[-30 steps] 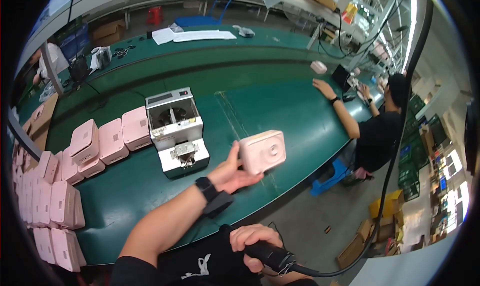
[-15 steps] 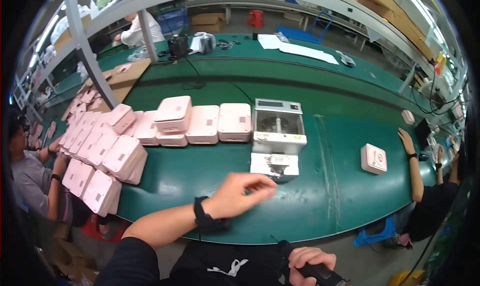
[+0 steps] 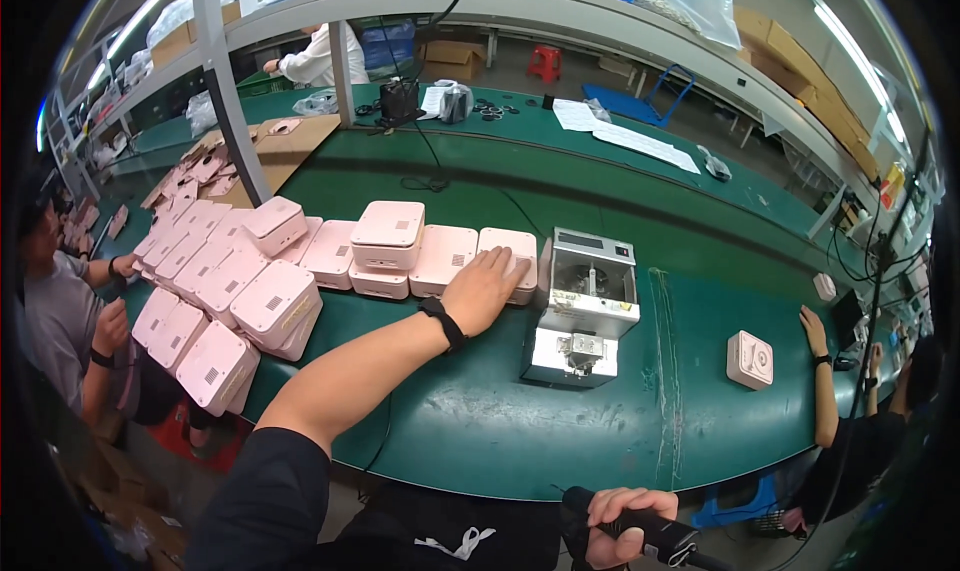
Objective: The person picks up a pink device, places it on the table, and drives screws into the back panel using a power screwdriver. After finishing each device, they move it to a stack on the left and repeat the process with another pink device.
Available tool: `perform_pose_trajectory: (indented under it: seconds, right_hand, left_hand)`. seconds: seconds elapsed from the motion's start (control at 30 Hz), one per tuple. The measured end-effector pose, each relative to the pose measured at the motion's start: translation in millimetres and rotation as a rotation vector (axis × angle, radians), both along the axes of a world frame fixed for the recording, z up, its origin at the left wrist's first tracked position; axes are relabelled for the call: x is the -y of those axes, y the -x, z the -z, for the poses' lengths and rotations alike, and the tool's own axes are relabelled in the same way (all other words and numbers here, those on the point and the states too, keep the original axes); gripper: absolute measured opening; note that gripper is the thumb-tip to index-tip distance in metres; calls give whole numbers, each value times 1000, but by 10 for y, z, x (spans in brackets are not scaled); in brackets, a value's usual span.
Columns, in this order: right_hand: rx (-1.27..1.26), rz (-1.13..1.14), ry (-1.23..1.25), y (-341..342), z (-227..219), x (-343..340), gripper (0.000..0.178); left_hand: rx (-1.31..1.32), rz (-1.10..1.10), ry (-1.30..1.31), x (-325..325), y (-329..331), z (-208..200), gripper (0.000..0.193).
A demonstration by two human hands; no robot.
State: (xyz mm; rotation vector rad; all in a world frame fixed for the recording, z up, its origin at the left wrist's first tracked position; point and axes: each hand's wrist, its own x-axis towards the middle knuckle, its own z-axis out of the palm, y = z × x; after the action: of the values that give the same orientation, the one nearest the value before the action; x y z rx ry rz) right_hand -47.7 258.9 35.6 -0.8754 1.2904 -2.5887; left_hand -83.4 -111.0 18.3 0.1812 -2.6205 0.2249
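My left hand (image 3: 480,293) reaches forward over the table and lies on the pink plastic box (image 3: 508,239) at the right end of a row, fingers stretched across its top face. Beside that box stands a metal screw feeder (image 3: 592,276) with a clear-sided upper part and a silver block in front. Down at the lower edge, my right hand (image 3: 630,503) is wrapped round a black corded electric screwdriver (image 3: 655,533), held close to my body. Its tip is hard to make out.
Many more pink boxes (image 3: 275,306) are stacked at the left, near a co-worker (image 3: 65,301). One pink box (image 3: 750,359) sits alone at the right, close to another person's hand (image 3: 815,333). A metal post (image 3: 232,101) rises behind the stacks.
My left hand has moved forward from in front of the screw feeder onto the end pink box. My right hand still holds the screwdriver. The view has shifted slightly.
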Motion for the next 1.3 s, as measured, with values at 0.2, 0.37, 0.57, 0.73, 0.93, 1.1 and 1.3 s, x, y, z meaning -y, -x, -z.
perform_pose_trajectory:
  seconds: [0.2, 0.37, 0.57, 0.73, 0.93, 1.1, 1.3]
  right_hand:
    - [-32, 56, -24, 50, 58, -75, 63]
    - [-36, 122, -45, 57, -52, -10, 61]
    - [-23, 54, -104, 131, -146, 61, 57]
    - [-55, -4, -136, 349, -354, 172, 48]
    - [-189, -45, 54, 871, -1143, 734, 40]
    - [-182, 28, -125, 1159, -1251, 1254, 31]
    - [-125, 53, -268, 1246, -1148, 1414, 29]
  left_hand:
    - [90, 43, -127, -338, -328, -85, 64]
    - [168, 144, -142, -891, -1081, -193, 55]
    - [346, 402, -139, -901, -1684, -249, 59]
    - [302, 330, -455, -1072, -1762, -289, 59]
    - [215, 366, -642, -1154, -1548, -160, 62]
    - [283, 506, -630, -1260, -1331, -217, 69]
    - [150, 251, -920, -1276, -1371, -130, 81]
